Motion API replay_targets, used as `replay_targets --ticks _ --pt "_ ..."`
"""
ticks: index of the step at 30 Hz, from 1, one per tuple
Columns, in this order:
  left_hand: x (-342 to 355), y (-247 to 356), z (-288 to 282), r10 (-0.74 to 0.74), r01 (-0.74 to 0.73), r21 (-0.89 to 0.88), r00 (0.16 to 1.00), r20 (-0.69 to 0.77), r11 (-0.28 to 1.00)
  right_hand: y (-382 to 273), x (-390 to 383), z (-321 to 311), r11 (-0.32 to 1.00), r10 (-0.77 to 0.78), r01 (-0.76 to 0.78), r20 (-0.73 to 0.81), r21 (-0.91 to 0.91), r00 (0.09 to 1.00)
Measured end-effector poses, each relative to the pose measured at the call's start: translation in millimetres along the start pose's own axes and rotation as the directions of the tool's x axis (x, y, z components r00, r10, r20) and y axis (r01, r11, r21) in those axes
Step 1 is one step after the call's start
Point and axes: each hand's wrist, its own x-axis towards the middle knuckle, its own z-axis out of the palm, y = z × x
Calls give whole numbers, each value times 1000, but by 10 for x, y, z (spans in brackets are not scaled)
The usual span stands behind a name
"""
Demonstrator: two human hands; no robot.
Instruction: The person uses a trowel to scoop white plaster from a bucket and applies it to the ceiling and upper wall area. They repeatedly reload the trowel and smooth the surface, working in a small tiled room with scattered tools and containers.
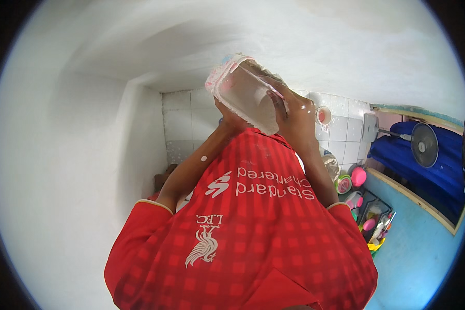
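A white plastic container with rough, ragged edges and a paint-smeared rim is held up in front of my chest, its hollow side showing. My left hand supports it from the lower left; most of those fingers are hidden behind it. At the right side, my right hand is closed on its edge, thumb toward the inside. A thin pale strip runs between those fingers; whether it is part of the rim or a separate tool, I cannot tell. White spots mark my right hand and left forearm.
White walls rise at the left and ahead, with tiles low down. A small round cup-like thing is right of my right hand. Further right are a fan, blue cloth and a rack with several colourful household items.
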Motion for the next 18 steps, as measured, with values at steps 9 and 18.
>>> replay_targets --ticks 9,18 --pt "-149 -109 -108 181 -45 374 924 -337 926 30 -30 295 969 -205 220 126 -116 971" --pt "-132 -244 -51 337 -205 721 941 -42 662 -104 95 97 992 -38 40 13 -120 999"
